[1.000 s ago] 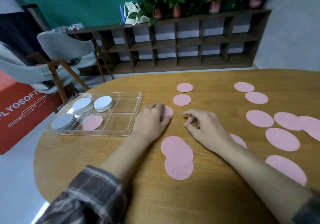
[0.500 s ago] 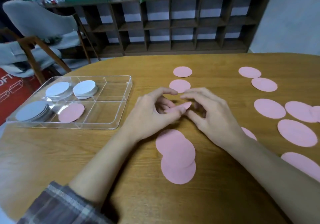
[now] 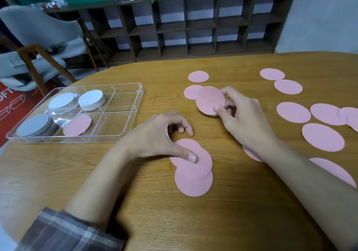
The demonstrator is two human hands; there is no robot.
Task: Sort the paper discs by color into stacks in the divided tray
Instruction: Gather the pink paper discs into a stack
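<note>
Two overlapping pink discs (image 3: 193, 173) are seen lying flat nearest the viewer on the wooden table (image 3: 222, 221), well to the right of the divided tray (image 3: 124, 113). The left hand (image 3: 157, 134) is rested on them, its thumb pressed on the upper disc and its fingers curled loosely with nothing gripped. Farther from the tray, a single pink disc (image 3: 210, 100) is pinched at its right edge between the thumb and fingers of the right hand (image 3: 246, 119); it is held tilted, its face turned toward the camera, partly covering another disc (image 3: 190, 92) lying flat. More pink discs (image 3: 322, 137) are scattered flat farther right still.

Inside the clear tray, one pink disc (image 3: 77, 125) is laid in the near middle compartment, a grey stack (image 3: 35, 125) in the near left one, and two white stacks (image 3: 91, 99) in the far compartments. Left of the tray, white letters reading "OFT" are made out on a red box (image 3: 11, 99), cut off by the frame edge.
</note>
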